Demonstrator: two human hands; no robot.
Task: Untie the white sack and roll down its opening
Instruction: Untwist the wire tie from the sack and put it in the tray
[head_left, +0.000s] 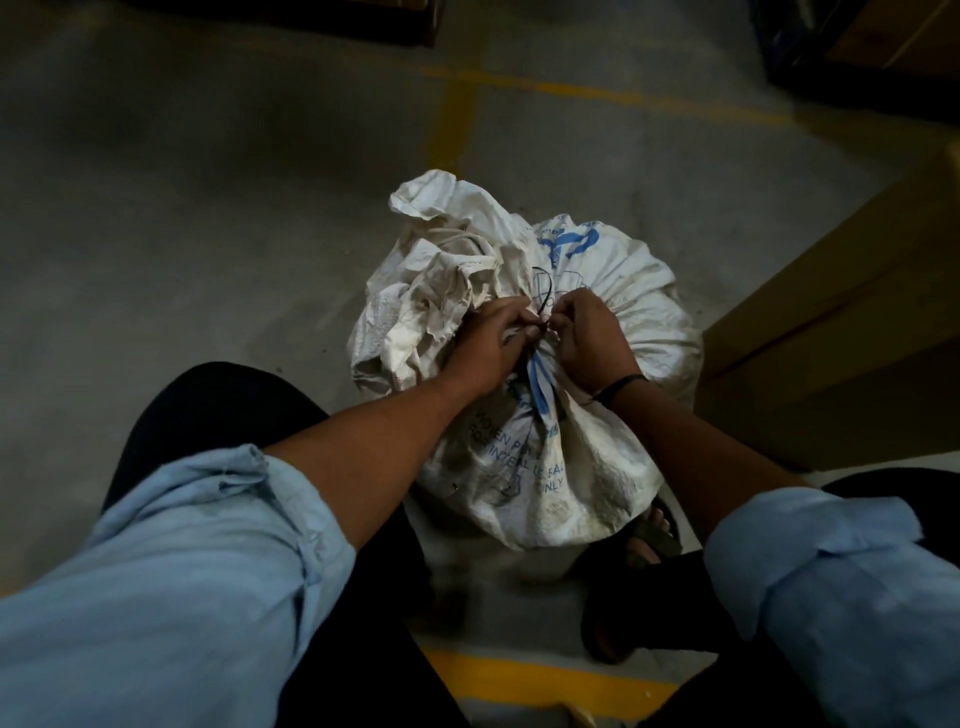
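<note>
Your left hand (488, 351) is pinching the tie (544, 296), fingers curled tight on it, at the gathered neck of the sack (545, 483), which is sitting on the floor (208, 234) between your feet. Your right hand (592, 340) is picking at the tie too, fingertips clamped together on it. The neck is cinched: you're mid-untying, and the rolling down is not yet begun.

Warehouse or storeroom, by the look of it: bare concrete floor (208, 218), yellow painted lines (457, 119) crossing it, a big cardboard box (841, 332) on the right, another box (883, 36) top right.
</note>
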